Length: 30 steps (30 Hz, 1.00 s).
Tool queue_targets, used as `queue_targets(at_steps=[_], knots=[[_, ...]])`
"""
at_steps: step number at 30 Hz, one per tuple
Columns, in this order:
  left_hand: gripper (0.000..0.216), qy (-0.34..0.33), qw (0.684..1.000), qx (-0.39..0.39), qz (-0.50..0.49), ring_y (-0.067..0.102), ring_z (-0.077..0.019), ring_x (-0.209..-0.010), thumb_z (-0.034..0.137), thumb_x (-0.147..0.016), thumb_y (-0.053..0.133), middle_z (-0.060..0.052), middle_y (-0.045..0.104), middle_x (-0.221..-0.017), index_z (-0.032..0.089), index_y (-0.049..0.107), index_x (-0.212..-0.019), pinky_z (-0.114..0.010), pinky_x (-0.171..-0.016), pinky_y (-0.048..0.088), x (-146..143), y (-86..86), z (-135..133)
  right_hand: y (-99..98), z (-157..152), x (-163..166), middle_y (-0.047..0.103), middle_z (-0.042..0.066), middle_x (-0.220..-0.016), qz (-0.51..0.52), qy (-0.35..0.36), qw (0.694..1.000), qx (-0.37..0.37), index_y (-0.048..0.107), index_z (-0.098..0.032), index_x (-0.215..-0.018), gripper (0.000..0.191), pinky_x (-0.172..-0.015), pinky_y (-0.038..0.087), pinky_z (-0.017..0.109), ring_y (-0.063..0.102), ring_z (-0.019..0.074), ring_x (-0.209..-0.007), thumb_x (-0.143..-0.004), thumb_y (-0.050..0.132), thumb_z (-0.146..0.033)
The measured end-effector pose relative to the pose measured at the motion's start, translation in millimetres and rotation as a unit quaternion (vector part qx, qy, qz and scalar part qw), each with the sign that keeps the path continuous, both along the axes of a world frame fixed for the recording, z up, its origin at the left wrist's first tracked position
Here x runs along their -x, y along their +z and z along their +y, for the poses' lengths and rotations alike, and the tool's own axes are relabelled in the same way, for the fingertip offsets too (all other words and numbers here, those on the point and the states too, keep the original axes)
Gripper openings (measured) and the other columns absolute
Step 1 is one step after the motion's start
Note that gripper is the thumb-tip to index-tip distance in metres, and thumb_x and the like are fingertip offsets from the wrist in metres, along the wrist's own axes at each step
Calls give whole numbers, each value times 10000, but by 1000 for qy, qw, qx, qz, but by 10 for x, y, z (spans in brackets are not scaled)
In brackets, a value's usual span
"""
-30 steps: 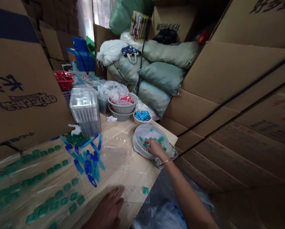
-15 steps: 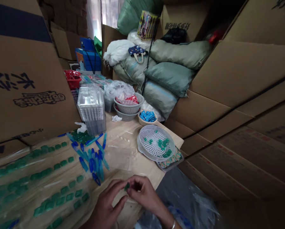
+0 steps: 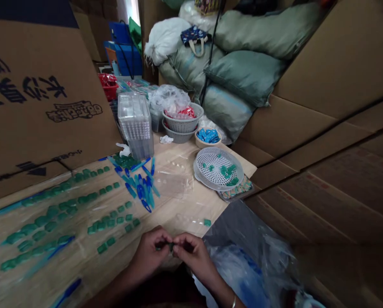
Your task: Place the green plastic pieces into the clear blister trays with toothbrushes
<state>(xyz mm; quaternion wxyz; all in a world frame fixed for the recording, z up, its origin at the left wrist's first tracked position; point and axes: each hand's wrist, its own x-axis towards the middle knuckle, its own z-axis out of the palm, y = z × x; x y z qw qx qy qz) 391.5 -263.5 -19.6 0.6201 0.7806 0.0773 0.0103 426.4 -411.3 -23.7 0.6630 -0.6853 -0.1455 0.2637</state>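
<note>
My left hand and my right hand meet at the near edge of the table, both pinching a small green piece between their fingertips. Just beyond them a clear plastic packet with one green piece lies on the tabletop. Rows of green pieces in clear packets spread over the left of the table. A loose heap of blue pen-like pieces lies in the middle. A white perforated tray holding a few green pieces sits at the right edge.
Grey baskets with red packets, a small bowl of blue pieces and a stack of clear trays stand at the back. Large cardboard boxes close in left and right; sacks are piled behind. A clear plastic bag hangs below the table edge.
My right hand left the perforated tray, came back to the near edge with a green piece and met my left hand. The view tilted downward.
</note>
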Motion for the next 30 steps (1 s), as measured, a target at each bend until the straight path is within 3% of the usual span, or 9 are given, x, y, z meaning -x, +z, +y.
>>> queue_targets(at_steps=[4,7,9,12,17,20,23,26,30], knots=[[78,-52,999,-8,10,535,-104,-551,111,-648,498,27,565,-584,158,560,-642,-196,-542,415,-70,18,-82,-118,-166,-12,540,-30,-657,2,-28,999,-28,560,-188,-751,219,-567,397,208,499,114,-614,-716,670,-375],[213,-118,988,-95,-18,577,-147,-752,82,-635,522,-7,618,-782,166,594,-818,-245,-698,456,-230,40,-112,-118,-379,-235,573,-1,-712,-124,-27,990,62,582,-193,-776,114,-617,428,235,539,142,-679,-762,625,-297],[288,-174,966,-189,-19,564,-184,-906,56,-638,517,-36,620,-909,172,598,-889,-291,-813,442,-330,20,-105,-133,-517,-432,612,37,-804,-245,-29,958,145,612,-203,-814,48,-708,445,284,567,177,-780,-793,571,-215],[221,-243,920,-308,3,538,-216,-969,45,-685,477,-67,612,-930,166,604,-820,-336,-882,413,-401,-57,-84,-227,-645,-663,646,67,-898,-347,-6,914,210,639,-214,-858,135,-792,449,339,582,203,-868,-819,522,-160],[190,-256,899,-356,8,530,-222,-968,69,-734,452,-76,607,-933,163,606,-795,-333,-884,405,-387,-125,-80,-436,-687,-745,662,62,-953,-345,-5,917,201,632,-210,-916,162,-797,471,315,607,180,-900,-838,505,-149],[184,-259,898,-357,17,529,-215,-975,72,-730,459,-67,606,-937,168,608,-785,-326,-896,393,-395,-120,-85,-489,-705,-705,678,65,-964,-372,-32,902,219,628,-204,-899,113,-888,421,381,602,201,-956,-837,539,-173],[185,-257,897,-358,24,527,-214,-986,74,-732,461,-67,601,-951,166,609,-794,-325,-907,380,-414,-128,-88,-431,-736,-710,687,61,-964,-399,-10,884,244,630,-206,-893,87,-921,382,411,589,220,-998,-825,577,-202],[187,-260,899,-351,33,526,-212,-982,78,-739,454,-68,600,-952,165,611,-789,-328,-919,369,-424,-130,-88,-240,-777,-912,680,70,-981,-395,14,883,254,641,-201,-858,97,-842,431,339,606,203,-946,-836,558,-249],[202,-260,903,-338,48,517,-213,-1008,82,-727,461,-66,594,-994,176,615,-818,-337,-944,356,-410,-100,-93,88,-815,-1614,678,77,-918,-372,-84,830,406,649,-186,-869,184,-767,434,263,610,185,-880,-865,470,-224]])
